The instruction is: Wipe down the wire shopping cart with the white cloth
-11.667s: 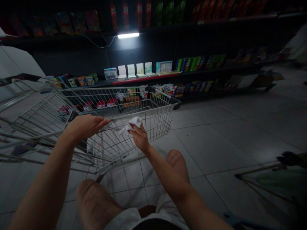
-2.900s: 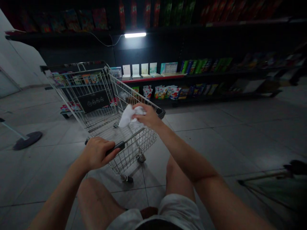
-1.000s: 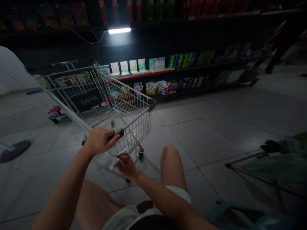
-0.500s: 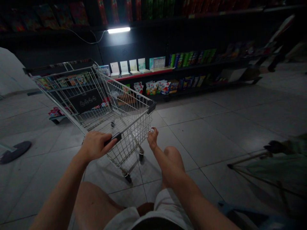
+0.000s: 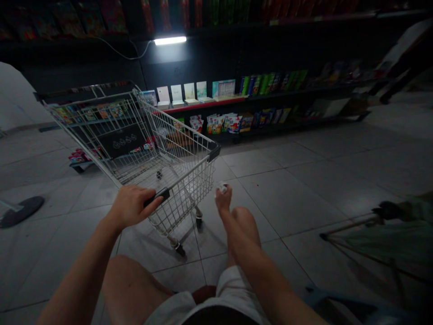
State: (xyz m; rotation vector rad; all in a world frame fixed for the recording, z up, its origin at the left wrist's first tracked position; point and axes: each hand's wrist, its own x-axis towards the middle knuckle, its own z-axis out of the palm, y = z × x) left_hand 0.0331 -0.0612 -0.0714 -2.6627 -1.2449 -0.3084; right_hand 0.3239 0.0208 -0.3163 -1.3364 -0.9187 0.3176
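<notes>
A wire shopping cart [image 5: 182, 194] stands before my knees, its basket holding no goods that I can see. My left hand [image 5: 133, 205] is wrapped round the dark corner piece at the cart's near end. To the right of the cart, apart from its wire side, my right hand [image 5: 223, 198] is closed on a crumpled white wipe [image 5: 222, 186]; whether it is paper or cloth I cannot tell. The cart's black casters [image 5: 179, 249] rest on the tiles.
Behind the cart runs a dark shelf [image 5: 203, 104] with boxes, snack bags [image 5: 225, 123] and green tubes. A lit lamp [image 5: 170, 40] hangs above it. A round stand base [image 5: 22, 211] is at left, a folding chair [image 5: 372, 234] at right. A person's legs [image 5: 402, 67] show far right.
My right hand has moved off the cart's side, to the right and slightly down, and more of the white wipe shows. My left hand stays on the cart corner.
</notes>
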